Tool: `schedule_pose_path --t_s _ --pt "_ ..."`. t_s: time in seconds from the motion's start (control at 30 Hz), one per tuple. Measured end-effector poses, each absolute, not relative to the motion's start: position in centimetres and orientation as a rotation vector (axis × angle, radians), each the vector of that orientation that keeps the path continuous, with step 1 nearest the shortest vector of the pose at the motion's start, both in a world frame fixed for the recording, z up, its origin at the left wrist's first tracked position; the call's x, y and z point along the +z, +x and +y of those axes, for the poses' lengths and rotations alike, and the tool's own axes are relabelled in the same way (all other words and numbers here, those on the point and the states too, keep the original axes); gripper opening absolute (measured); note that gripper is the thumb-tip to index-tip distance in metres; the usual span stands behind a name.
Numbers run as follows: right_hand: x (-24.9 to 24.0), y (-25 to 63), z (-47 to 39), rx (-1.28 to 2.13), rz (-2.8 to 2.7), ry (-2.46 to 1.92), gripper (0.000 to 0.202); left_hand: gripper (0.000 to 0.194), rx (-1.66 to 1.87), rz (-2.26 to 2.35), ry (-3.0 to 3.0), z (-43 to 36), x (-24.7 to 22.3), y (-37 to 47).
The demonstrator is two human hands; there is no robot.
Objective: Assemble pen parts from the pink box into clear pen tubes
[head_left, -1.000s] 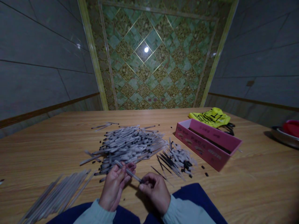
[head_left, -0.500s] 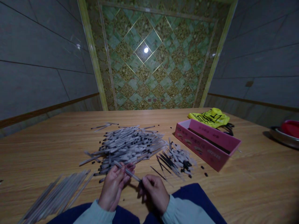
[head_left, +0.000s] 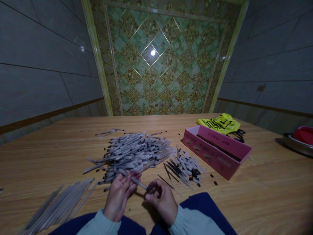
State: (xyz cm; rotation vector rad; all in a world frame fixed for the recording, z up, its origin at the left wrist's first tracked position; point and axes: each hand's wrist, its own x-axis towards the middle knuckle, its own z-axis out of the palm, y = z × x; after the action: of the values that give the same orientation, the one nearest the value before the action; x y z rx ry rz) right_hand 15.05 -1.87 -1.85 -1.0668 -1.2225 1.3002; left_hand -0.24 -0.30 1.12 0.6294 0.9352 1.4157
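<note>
A slim, clear-barrelled pen (head_left: 139, 183) slants down to the right between my hands. My left hand (head_left: 121, 192) is closed around its upper part, thumb laid along the barrel. At the lower, dark end, my right hand (head_left: 162, 197) has its fingers curled against the pen; the small part there is too dark to make out. Just beyond my left hand lies a large heap of similar pens (head_left: 137, 150) with black ends. Right of it is a smaller pile of white caps, black pieces and thin dark sticks (head_left: 188, 166).
A row of clear tubes (head_left: 60, 204) lies at the front left of the wooden table (head_left: 36, 156). An open pink box (head_left: 215, 150) stands on the right, with a yellow bag (head_left: 220, 122) behind it. A metal dish with something red (head_left: 304, 135) is at the far right.
My right hand's fingers have shifted at the pen's dark end: the index finger is curled higher and the thumb sits lower. The left hand and pen stay put.
</note>
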Motion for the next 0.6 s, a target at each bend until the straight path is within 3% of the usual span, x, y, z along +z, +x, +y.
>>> schedule_pose_path --t_s 0.17,0.33,0.6 --pt "-2.39 14.96 -1.76 1.460 -1.270 -1.047 0.052 0.030 1.434 0.924 0.643 -0.10 0.65 -0.47" --pt "-2.44 15.13 -1.69 1.301 -1.207 -1.123 0.042 0.031 1.445 0.953 0.629 -0.03 0.45 -0.54" --pt "-2.28 15.08 -1.72 1.485 -1.195 -1.041 0.041 0.028 1.456 0.953 0.624 0.19 0.56 -0.65"
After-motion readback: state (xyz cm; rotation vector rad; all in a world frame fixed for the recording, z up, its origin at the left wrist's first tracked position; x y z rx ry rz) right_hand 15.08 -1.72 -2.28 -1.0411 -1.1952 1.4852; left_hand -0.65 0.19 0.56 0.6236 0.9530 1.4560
